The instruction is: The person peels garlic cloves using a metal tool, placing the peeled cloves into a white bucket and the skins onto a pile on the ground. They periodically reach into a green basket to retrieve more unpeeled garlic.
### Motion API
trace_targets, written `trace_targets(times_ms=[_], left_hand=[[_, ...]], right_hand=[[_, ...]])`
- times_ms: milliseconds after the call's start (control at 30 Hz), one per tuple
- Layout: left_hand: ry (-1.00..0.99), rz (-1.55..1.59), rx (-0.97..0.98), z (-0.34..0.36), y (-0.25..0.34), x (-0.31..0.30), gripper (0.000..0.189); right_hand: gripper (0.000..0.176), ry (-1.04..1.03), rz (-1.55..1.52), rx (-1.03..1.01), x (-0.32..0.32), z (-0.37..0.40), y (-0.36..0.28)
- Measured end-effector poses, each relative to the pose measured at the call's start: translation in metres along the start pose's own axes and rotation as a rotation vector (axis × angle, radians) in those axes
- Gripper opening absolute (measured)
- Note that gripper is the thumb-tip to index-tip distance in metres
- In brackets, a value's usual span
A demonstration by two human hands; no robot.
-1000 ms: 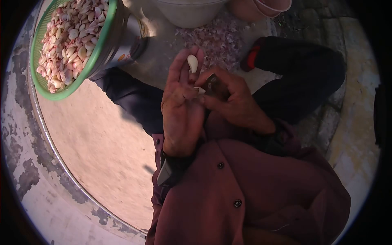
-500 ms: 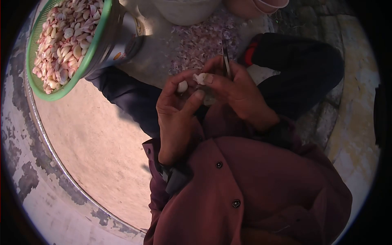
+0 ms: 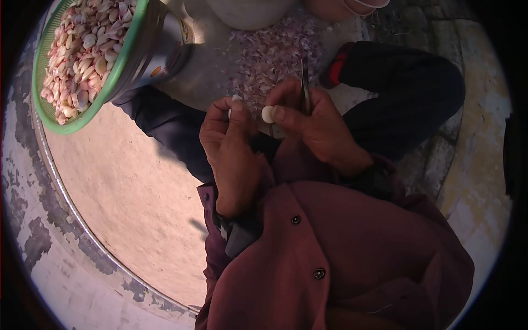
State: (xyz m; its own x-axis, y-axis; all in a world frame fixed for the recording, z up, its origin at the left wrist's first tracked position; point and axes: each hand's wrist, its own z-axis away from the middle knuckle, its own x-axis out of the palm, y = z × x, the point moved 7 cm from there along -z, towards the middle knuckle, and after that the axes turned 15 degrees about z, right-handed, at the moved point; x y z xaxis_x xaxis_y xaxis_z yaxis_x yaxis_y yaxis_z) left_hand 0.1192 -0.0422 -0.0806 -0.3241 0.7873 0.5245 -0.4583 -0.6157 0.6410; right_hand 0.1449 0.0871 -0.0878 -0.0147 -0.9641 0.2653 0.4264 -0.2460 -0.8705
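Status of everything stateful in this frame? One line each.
left hand, closed, pinching a white bit at the fingertips.
right hand, closed on peeled clove and knife, blade upright.
green basket, full of unpeeled garlic.
garlic skins, scattered on the ground.

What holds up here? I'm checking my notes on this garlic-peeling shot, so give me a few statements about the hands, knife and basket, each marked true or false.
1. The right hand pinches a peeled clove at its fingertips. True.
2. The knife is in the left hand. False: its blade stands up out of the right hand.
3. The green basket holds garlic cloves. True.
4. The left hand lies open and flat. False: its fingers are curled.
5. No peelings lie beyond the hands. False: garlic skins are strewn there.
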Motion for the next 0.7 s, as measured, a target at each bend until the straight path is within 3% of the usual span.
trace_targets(times_ms=[133,200,333,400,700], left_hand=[[-0.014,0.106,-0.046,-0.004,0.004,-0.013,0.009],[-0.101,0.014,-0.056,-0.004,0.004,-0.015,0.006],[-0.067,-0.033,-0.039,0.006,0.005,0.004,0.014],[-0.322,-0.058,0.046,0.008,0.002,0.009,0.021],[-0.138,-0.179,-0.002,0.001,0.004,-0.003,0.013]], right_hand=[[0.012,0.066,0.01,-0.029,-0.003,0.002,-0.001],[0.012,0.095,0.015,-0.039,-0.005,0.001,-0.008],[0.012,0.089,0.014,-0.053,-0.003,-0.002,-0.007],[0.012,0.134,-0.015,-0.006,-0.004,-0.003,0.001],[0.012,0.022,0.071,-0.051,0.006,0.0,-0.004]])
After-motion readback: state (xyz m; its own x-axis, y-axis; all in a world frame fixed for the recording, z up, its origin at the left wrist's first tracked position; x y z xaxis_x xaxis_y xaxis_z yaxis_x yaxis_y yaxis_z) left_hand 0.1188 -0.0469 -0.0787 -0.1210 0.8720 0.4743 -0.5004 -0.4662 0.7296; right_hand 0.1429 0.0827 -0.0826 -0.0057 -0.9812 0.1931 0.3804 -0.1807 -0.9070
